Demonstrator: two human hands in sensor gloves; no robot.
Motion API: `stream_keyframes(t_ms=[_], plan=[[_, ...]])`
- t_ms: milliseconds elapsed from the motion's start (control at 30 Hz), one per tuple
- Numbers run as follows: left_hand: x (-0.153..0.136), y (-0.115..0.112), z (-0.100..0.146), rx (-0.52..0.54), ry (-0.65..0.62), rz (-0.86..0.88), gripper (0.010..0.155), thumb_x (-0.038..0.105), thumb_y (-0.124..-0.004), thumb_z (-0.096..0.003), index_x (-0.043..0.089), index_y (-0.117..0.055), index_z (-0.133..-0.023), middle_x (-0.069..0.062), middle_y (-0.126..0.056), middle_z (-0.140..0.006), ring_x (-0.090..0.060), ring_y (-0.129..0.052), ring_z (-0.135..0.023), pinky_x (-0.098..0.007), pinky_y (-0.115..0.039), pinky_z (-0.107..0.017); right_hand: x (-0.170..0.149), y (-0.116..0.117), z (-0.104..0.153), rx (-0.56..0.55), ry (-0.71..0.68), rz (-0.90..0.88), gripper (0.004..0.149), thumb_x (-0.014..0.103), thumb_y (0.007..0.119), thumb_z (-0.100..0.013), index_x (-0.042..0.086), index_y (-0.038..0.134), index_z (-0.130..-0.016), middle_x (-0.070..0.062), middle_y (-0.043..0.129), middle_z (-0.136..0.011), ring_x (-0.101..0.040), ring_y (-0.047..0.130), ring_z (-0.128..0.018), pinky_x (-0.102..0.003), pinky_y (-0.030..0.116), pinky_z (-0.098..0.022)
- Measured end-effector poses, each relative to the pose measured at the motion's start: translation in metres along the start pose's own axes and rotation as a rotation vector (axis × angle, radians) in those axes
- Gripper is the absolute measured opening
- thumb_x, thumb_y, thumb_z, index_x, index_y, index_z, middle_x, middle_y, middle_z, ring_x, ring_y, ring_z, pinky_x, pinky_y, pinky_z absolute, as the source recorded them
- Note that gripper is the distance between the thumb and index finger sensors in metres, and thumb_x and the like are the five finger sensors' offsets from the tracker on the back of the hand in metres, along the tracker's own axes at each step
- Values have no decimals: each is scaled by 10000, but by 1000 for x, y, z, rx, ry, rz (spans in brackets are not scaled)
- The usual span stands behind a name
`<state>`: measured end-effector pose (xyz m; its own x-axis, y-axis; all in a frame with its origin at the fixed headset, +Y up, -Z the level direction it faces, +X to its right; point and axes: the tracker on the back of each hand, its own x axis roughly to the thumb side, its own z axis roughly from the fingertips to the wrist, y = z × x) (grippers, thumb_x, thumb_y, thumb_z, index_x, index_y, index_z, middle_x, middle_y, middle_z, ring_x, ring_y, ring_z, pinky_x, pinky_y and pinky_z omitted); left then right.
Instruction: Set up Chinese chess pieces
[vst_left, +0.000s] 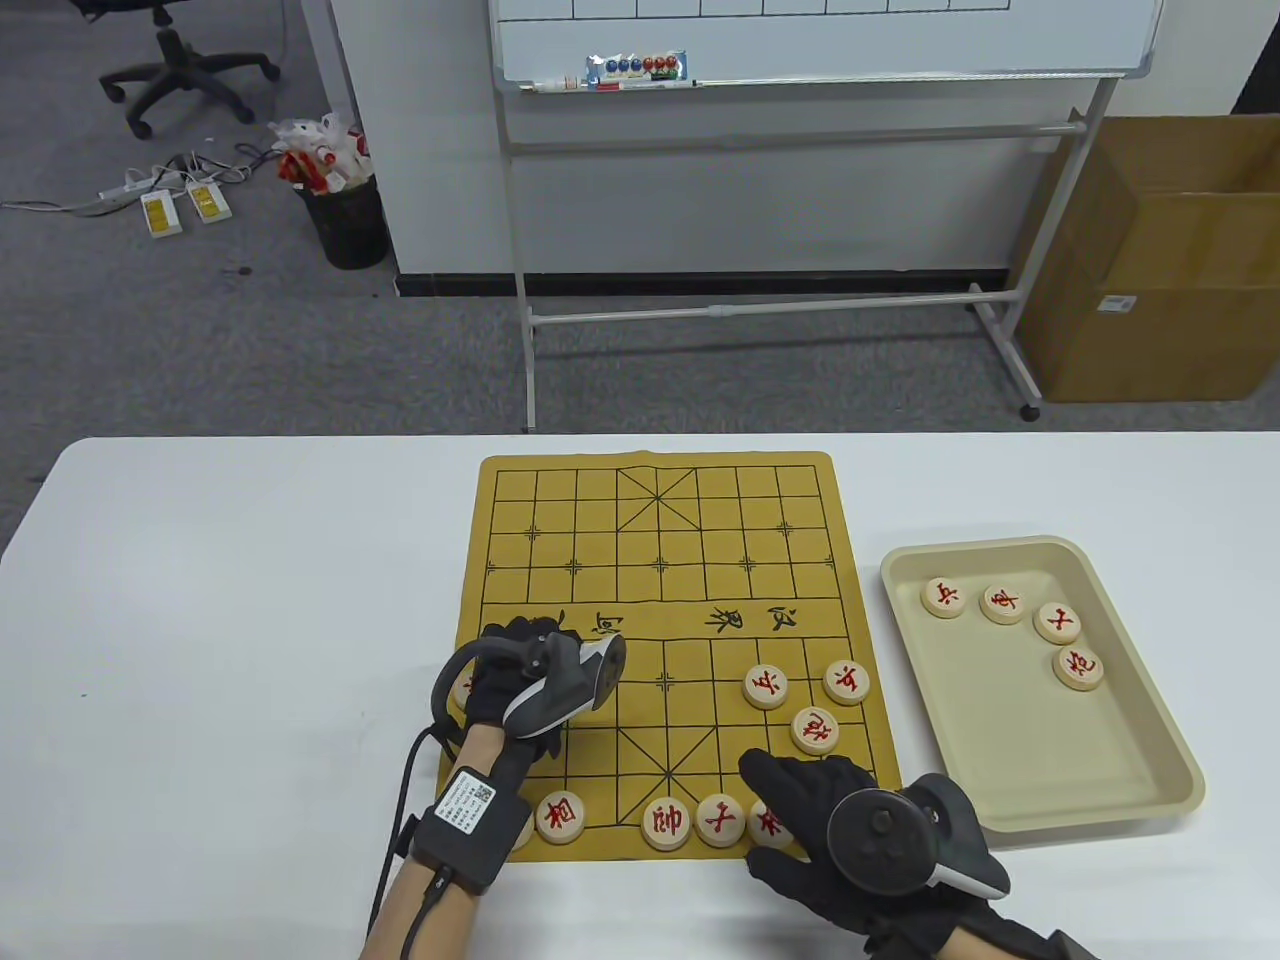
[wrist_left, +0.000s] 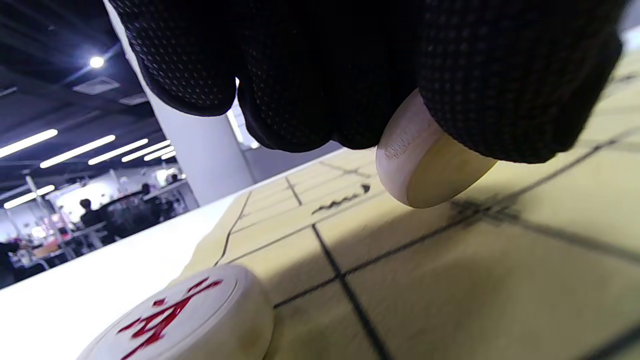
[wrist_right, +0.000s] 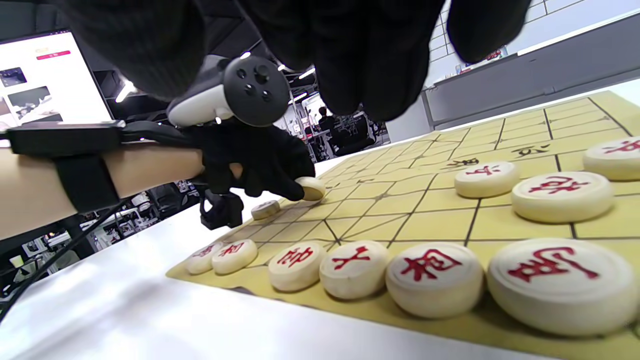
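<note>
The yellow chess board (vst_left: 660, 520) lies on the white table. My left hand (vst_left: 515, 650) pinches a pale wooden chess piece (wrist_left: 430, 170) and holds it tilted, its edge just above or touching the board's left side; the piece also shows in the right wrist view (wrist_right: 310, 189). Beside it lies a red-marked piece (wrist_left: 185, 320). My right hand (vst_left: 800, 810) hovers palm down over the board's near right corner, fingers loose and empty, partly covering a piece (vst_left: 768, 823). Near-row pieces (vst_left: 665, 823) (vst_left: 560, 817) and three pieces at the right (vst_left: 813, 730) stand on the board.
A beige tray (vst_left: 1150, 800) to the right of the board holds several red-marked pieces (vst_left: 1002, 604). The far half of the board bears no pieces. A whiteboard stand (vst_left: 760, 300) and a cardboard box (vst_left: 1150, 280) stand beyond the table.
</note>
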<state>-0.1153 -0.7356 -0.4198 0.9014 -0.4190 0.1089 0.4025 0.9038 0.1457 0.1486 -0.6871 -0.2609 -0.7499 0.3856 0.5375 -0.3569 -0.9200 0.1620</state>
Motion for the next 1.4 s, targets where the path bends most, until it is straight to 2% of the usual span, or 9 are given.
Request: stream_keyframes(t_ms=[267, 367, 533, 700, 800, 967, 1200, 1300, 1400], plan=[[-2, -14, 2, -130, -64, -23, 631, 538, -858, -257, 382, -720, -853, 124, -871, -863, -116, -928, -792, -458, -777, -699, 0, 0, 0, -11, 6, 16, 841, 517, 741, -474, 70, 474, -1134, -229, 637, -1117, -452, 722, -984, -666, 513, -730], [-5, -9, 5, -136, -85, 5, 630, 543, -820, -280, 370, -712, -877, 116, -856, -895, -124, -915, -823, -461, -768, -703, -1, 1, -1, -16, 19, 17, 840, 517, 742, -473, 74, 473, -1134, -229, 617, -1127, -457, 699, -997, -665, 510, -733], [-17, 35, 23, -7, -94, 175, 692, 551, -792, -306, 342, -658, -951, 75, -787, -981, -168, -856, -902, -494, -728, -723, -5, -1, -2, -58, 40, 10, 840, 517, 743, -472, 78, 472, -1135, -229, 592, -1137, -461, 678, -1009, -664, 505, -735], [-16, 87, 70, 130, -161, 435, 707, 530, -771, -356, 319, -599, -1008, 46, -699, -1067, -218, -758, -1000, -546, -661, -754, -8, -5, -1, -128, 51, -8, 832, 517, 752, -468, 83, 488, -1127, -212, 583, -1142, -446, 671, -1020, -659, 508, -735], [-8, 101, 100, 170, -223, 533, 743, 553, -764, -358, 301, -568, -1030, 28, -655, -1097, -248, -698, -1038, -578, -608, -768, -7, -5, 0, -157, 53, -4, 837, 521, 757, -465, 78, 491, -1123, -206, 587, -1138, -446, 669, -1015, -654, 515, -734], [11, 93, 133, 191, -280, 626, 788, 603, -738, -351, 289, -544, -1047, 16, -633, -1113, -259, -680, -1050, -588, -600, -767, -5, 0, 0, -140, 37, 13, 857, 528, 777, -454, 81, 484, -1124, -203, 577, -1142, -440, 658, -1024, -650, 512, -738], [21, 79, 140, 204, -304, 657, 791, 610, -730, -350, 284, -542, -1047, 10, -633, -1109, -261, -685, -1042, -590, -600, -762, -5, 6, -4, -149, 30, 19, 824, 516, 785, -451, 90, 530, -1107, -187, 626, -1121, -432, 697, -1000, -636, 535, -734], [20, 79, 140, 208, -310, 674, 790, 605, -730, -353, 280, -540, -1048, 6, -630, -1110, -266, -678, -1043, -594, -591, -764, -7, -6, -4, -175, 34, 47, 829, 498, 805, -447, 85, 532, -1111, -195, 620, -1127, -430, 690, -1011, -646, 516, -742], [19, 78, 142, 218, -323, 658, 799, 615, -724, -351, 278, -535, -1051, 2, -627, -1112, -269, -677, -1044, -596, -593, -762, -20, -45, -10, -244, 77, 214, 836, 507, 817, -440, 102, 535, -1114, -177, 629, -1133, -413, 706, -1015, -637, 539, -748]])
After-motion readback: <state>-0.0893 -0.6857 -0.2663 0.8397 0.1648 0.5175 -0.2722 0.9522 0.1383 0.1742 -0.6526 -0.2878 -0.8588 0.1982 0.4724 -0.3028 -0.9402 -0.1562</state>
